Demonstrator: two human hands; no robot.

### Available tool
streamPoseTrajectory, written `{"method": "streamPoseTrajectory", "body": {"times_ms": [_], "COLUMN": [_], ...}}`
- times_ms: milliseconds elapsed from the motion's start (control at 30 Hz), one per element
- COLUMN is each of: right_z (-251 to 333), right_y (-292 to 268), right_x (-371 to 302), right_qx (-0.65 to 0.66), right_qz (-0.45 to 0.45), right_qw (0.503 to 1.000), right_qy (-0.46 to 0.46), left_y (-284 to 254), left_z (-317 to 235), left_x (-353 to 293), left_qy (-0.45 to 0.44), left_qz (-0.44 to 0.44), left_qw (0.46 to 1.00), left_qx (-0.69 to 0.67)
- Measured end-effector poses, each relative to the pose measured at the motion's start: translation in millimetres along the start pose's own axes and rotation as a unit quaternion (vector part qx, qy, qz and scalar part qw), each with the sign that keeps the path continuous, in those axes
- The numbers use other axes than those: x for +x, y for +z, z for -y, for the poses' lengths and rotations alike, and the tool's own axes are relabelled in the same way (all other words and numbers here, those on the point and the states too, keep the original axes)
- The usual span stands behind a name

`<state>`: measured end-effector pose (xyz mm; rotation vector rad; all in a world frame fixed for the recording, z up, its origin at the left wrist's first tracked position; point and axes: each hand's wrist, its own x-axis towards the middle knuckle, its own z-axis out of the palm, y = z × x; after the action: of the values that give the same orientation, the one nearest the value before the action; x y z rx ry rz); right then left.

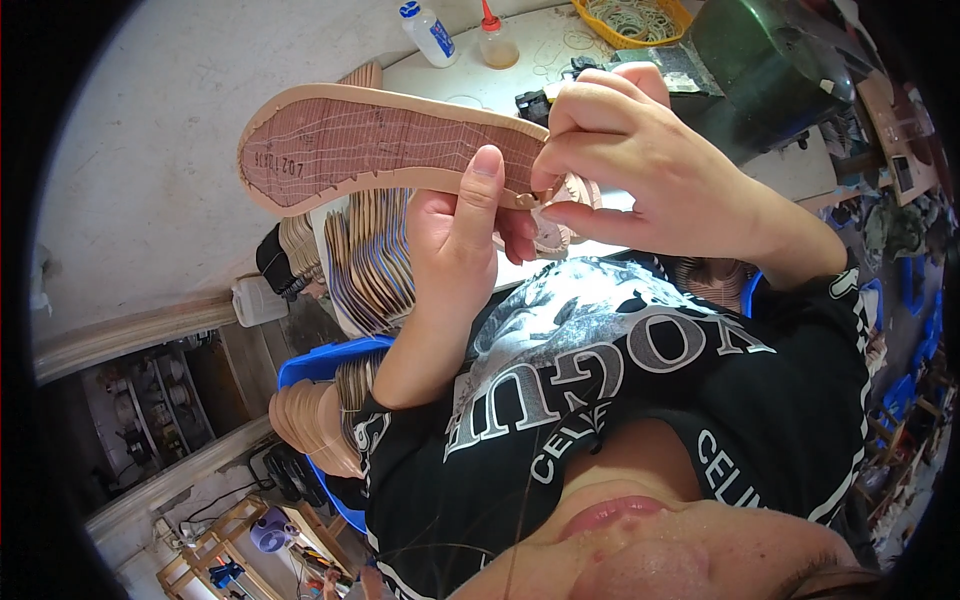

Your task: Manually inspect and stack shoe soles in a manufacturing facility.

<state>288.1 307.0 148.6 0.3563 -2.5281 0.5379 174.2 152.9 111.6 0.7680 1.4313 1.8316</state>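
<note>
A shoe insole [370, 150] with a reddish-brown, stitched underside and a beige wrapped rim is held up above the white worktable. My left hand [455, 225] grips its near edge, thumb on the underside and fingers beneath. At the insole's right end, my right hand [650, 165] pinches thumb and forefinger at the rim. A small beige tab [525, 201] shows between the two hands. Whatever lies between the right fingertips is mostly hidden. Just behind the hands, on the table, lie pale pieces with gathered edges [553, 235], partly covered.
Stacked insoles [365, 260] stand left of my body, above a blue crate [325, 362] holding more insoles [312, 425]. At the table's back are a blue-capped white bottle [430, 40], a red-nozzled bottle [497, 48], a yellow basket [618, 28] of bands and a dark green machine housing [765, 65].
</note>
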Motion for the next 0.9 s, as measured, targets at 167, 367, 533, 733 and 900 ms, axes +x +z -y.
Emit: {"method": "streamPoseTrajectory", "body": {"times_ms": [167, 367, 533, 733, 900], "right_z": [-1.5, 1.4, -7.4, -16.9, -23.4], "right_y": [-4.5, -6.9, 8.2, 11.2, 25.7], "right_x": [4.5, 6.4, 12.2, 20.1, 7.1], "right_qx": [-0.024, 0.027, 0.127, 0.360, 0.501], "right_qz": [0.038, 0.056, -0.026, 0.111, 0.066], "right_qw": [0.999, 0.998, 0.989, 0.895, 0.832], "right_qy": [-0.019, 0.017, 0.065, 0.240, 0.229], "left_y": [1.2, -1.2, -0.5, -1.5, -6.1], "left_z": [-2.0, -5.8, -3.1, 13.4, 21.5], "left_x": [-0.4, 0.4, 0.0, 0.3, -0.8], "left_qy": [-0.001, -0.014, -0.016, 0.017, 0.013], "left_qz": [0.007, 0.019, 0.004, -0.016, -0.017], "left_qw": [1.000, 1.000, 1.000, 0.999, 0.999], "left_qx": [0.012, 0.015, -0.021, -0.038, -0.045]}}
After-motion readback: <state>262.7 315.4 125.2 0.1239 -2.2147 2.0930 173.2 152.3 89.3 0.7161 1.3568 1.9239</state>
